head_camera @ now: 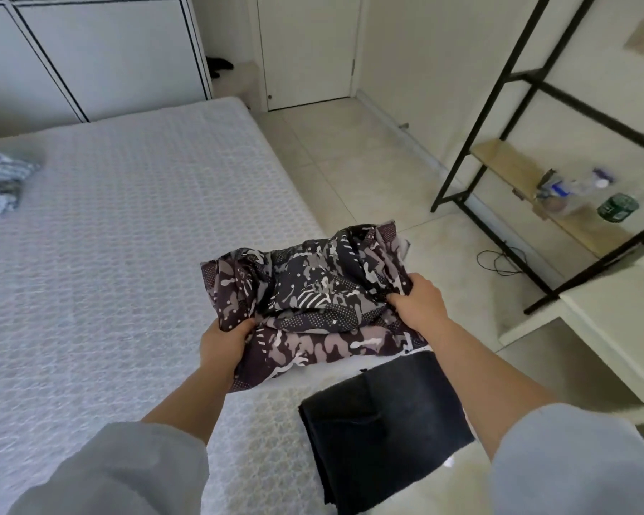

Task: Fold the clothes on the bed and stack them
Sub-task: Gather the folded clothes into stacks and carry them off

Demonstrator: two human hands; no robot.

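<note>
Patterned dark garment (313, 302), camouflage-like print in grey, white and maroon, bunched and partly folded, held over the near right corner of the bed (108, 236). Left hand (224, 343) grips its near left edge, fingers curled into the cloth. Right hand (421, 302) clamps the right edge, thumb on top. Black folded cloth (383, 429) lies flat on the bed just nearer the person, something white showing beneath it. Striped clothes (1, 184) heaped at the bed's far left, blurred. Metal shelf (558, 172) stands right, on tiled floor.
</note>
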